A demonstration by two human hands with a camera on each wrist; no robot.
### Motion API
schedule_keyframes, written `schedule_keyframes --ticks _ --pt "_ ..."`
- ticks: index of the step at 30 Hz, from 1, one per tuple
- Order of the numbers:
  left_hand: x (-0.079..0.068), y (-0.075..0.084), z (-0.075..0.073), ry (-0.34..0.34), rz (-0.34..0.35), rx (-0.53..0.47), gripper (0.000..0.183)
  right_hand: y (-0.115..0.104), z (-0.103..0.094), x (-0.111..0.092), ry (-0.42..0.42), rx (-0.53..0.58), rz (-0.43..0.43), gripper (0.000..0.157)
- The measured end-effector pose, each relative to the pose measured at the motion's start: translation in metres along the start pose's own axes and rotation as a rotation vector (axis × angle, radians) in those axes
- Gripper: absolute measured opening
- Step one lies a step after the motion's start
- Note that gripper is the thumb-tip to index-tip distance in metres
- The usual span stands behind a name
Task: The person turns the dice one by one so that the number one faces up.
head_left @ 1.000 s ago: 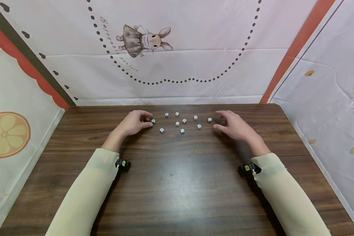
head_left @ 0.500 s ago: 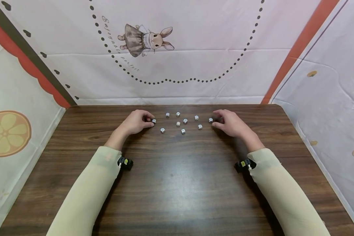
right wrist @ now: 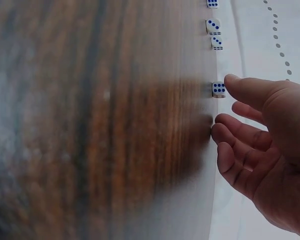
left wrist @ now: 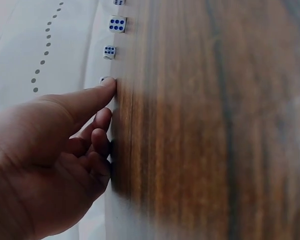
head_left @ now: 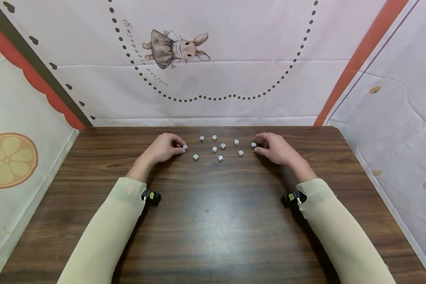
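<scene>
Several small white dice lie scattered near the table's far side; one die [head_left: 223, 146] is near the middle of the group. My left hand [head_left: 165, 148] pinches the leftmost die [head_left: 185, 147] between thumb and forefinger. In the left wrist view the thumb hides most of that die, and the other fingers curl below. Around the rightmost die [head_left: 253, 145], my right hand [head_left: 278, 149] holds its thumb and forefinger apart. The right wrist view shows this die [right wrist: 218, 89] just off the thumb tip, with the fingers loosely bent and holding nothing.
The dark wood table [head_left: 213, 221] reaches back to a printed cloth wall [head_left: 234, 79]. Cloth also hangs along the left and right sides. Between the hands lie other dice, among them a front die [head_left: 220, 158] and a back die [head_left: 202, 139].
My left thumb and forefinger have closed on the leftmost die. My right hand has moved slightly left, bringing its thumb and forefinger around the rightmost die. The other dice stay in place.
</scene>
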State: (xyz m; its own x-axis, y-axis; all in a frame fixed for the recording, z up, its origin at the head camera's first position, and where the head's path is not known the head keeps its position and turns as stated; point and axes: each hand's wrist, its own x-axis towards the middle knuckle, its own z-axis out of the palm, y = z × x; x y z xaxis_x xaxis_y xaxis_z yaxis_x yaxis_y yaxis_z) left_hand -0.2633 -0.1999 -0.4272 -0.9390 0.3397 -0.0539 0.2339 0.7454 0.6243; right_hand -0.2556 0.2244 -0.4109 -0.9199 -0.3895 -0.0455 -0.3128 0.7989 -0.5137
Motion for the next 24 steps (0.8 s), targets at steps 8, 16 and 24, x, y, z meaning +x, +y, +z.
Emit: schedule_keyframes --ticks 8,16,24 --pt "-0.008 0.0 -0.002 -0.017 0.004 0.006 0.016 -0.001 0.0 0.0 -0.004 0.004 0.005 0.049" --pt "-0.012 -0.003 0.001 -0.005 -0.005 -0.024 0.016 -0.003 0.001 0.001 0.0 0.003 0.006 0.047" --pt "-0.014 -0.006 0.003 0.003 -0.039 -0.05 0.016 -0.004 0.001 0.0 0.002 0.014 0.007 0.046"
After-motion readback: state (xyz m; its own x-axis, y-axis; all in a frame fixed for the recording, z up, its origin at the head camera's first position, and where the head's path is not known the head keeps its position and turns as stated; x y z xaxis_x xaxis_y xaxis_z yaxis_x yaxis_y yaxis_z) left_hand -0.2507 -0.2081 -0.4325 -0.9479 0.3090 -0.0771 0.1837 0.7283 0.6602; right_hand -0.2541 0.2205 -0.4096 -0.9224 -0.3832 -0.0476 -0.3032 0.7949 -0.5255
